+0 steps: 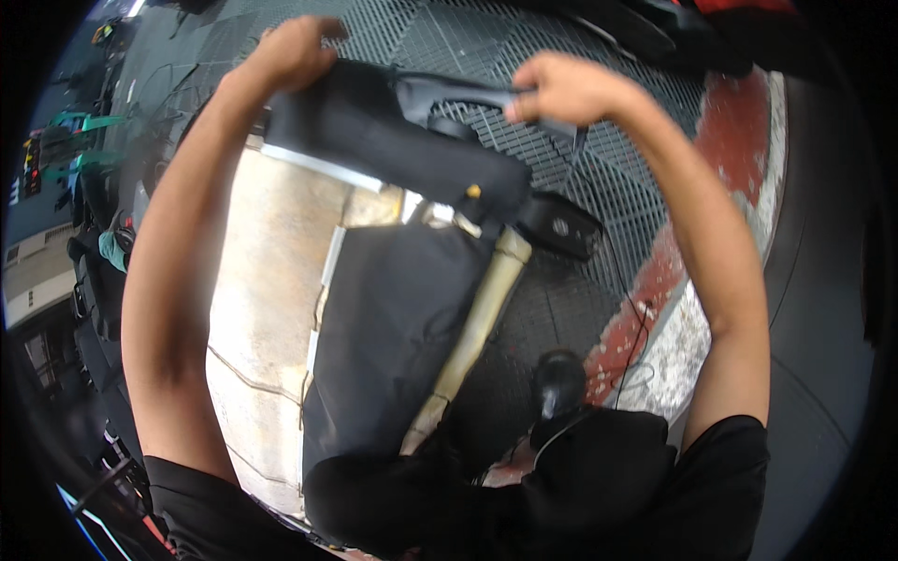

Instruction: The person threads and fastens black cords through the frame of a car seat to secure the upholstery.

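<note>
In front of me lies what looks like a car seat part, with pale stained foam (267, 243) and a black fabric cover (402, 271). Across its far end runs a black padded section (365, 140) with a white edging strip (318, 168). My right hand (572, 92) is closed around the end of a curved grey plastic trim piece (421, 97). My left hand (292, 56) is at the far left of the padded section, fingers curled and blurred; what they hold, if anything, is hidden. A tan foam roll (479, 309) runs down the cover's right side.
A black plastic piece (561, 227) sticks out beside the roll's far end. Grey grid floor tiles (449, 42) lie beyond. On the right runs a worn red and white kerb (673, 309) with a thin black cable (645, 327). Green stools (84, 122) stand far left.
</note>
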`<state>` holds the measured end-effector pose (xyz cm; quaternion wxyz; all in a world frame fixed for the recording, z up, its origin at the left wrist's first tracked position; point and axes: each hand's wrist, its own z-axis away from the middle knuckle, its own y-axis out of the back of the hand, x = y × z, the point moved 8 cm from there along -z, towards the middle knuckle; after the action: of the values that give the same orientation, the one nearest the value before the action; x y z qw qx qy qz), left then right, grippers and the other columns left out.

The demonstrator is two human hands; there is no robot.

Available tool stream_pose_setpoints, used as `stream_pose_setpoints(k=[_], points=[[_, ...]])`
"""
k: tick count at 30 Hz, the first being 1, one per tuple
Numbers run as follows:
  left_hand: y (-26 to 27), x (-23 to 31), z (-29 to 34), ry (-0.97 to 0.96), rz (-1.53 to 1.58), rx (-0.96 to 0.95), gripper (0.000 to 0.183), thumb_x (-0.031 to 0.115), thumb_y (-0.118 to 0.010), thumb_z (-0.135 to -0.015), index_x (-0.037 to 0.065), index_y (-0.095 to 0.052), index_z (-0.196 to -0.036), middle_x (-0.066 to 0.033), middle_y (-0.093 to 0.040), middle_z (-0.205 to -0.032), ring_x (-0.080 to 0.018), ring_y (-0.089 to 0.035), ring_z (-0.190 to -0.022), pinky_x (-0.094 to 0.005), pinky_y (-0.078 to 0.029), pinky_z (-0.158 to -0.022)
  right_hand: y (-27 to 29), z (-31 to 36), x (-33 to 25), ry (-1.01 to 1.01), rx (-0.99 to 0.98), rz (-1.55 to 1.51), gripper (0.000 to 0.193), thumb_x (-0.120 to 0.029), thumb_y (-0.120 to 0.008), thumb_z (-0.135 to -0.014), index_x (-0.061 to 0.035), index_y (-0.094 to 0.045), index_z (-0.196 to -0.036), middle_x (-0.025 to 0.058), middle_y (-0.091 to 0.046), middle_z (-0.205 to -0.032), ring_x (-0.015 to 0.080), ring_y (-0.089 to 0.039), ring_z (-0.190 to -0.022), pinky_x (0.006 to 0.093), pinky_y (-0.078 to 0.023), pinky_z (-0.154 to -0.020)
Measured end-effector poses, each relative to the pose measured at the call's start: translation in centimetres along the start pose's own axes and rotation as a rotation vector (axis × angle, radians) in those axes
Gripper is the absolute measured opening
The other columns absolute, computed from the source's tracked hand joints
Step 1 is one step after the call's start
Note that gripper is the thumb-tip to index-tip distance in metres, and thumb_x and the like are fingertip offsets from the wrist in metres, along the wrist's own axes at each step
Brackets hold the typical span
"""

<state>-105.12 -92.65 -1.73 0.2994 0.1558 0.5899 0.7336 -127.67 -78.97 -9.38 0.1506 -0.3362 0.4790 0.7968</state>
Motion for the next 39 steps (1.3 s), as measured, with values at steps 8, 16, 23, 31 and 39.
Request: stream_pose_setpoints(k=[8, 16, 23, 31, 39], points=[[1.2, 15.6, 3.8, -0.371, 0.362, 0.011, 0.031, 0.017, -0.060, -0.093, 0.002, -0.067, -0.118, -0.0142, -0.073, -0.105, -0.0218, -0.069, -0.093, -0.0369, -0.053, -0.088, 3.3, 6.2, -7.5, 0.081, 0.083, 0.007, 0.038, -0.040, -0.066, -0.086, -0.0025, -0.073, -0.078, 0.0143, -0.064, -0.062, 0.0227, -0.058, -0.055, 0.0398, -0.045, -0.057], [0.7, 13.2, 10.6, -0.344, 0.416, 0.394, 0.018, 0.014, -0.062, -0.093, 0.001, -0.069, -0.103, -0.0171, -0.068, -0.104, -0.0355, -0.064, -0.102, -0.0421, -0.052, -0.090, 2.4, 10.1, -10.3, -0.010, 0.246, 0.293, 0.062, -0.054, -0.065, -0.090, 0.0043, -0.067, -0.070, 0.0134, -0.057, -0.054, 0.0192, -0.057, -0.052, 0.0388, -0.046, -0.054], [-2.1, 12.9, 12.9, -0.184, 0.623, 0.766, 0.032, 0.026, -0.054, -0.093, 0.003, -0.070, -0.109, -0.0146, -0.068, -0.115, -0.0316, -0.061, -0.113, -0.0490, -0.040, -0.106, -5.3, 18.1, -17.8, 0.180, 0.540, 0.077, 0.040, -0.029, -0.062, -0.097, 0.0026, -0.062, -0.073, 0.0220, -0.059, -0.062, 0.0352, -0.059, -0.054, 0.0438, -0.045, -0.055], [-1.2, 14.7, 13.0, -0.254, 0.530, 0.635, 0.037, 0.035, -0.052, -0.097, 0.005, -0.070, -0.110, -0.0131, -0.068, -0.117, -0.0297, -0.058, -0.120, -0.0549, -0.030, -0.114, -9.0, 21.9, -12.4, -0.049, 0.660, -0.252, 0.039, -0.022, -0.063, -0.099, 0.0028, -0.051, -0.070, 0.0092, -0.039, -0.056, 0.0084, -0.035, -0.055, 0.0338, -0.034, -0.049], [-2.0, 13.0, 12.9, -0.223, 0.705, 0.671, 0.033, 0.033, -0.055, -0.097, 0.013, -0.070, -0.118, -0.0104, -0.065, -0.128, -0.0274, -0.055, -0.127, -0.0592, -0.026, -0.116, -8.8, 22.1, -8.0, -0.128, 0.634, -0.311, 0.040, -0.027, -0.062, -0.099, 0.0024, -0.055, -0.074, 0.0009, -0.043, -0.059, 0.0075, -0.040, -0.060, 0.0312, -0.036, -0.054]])
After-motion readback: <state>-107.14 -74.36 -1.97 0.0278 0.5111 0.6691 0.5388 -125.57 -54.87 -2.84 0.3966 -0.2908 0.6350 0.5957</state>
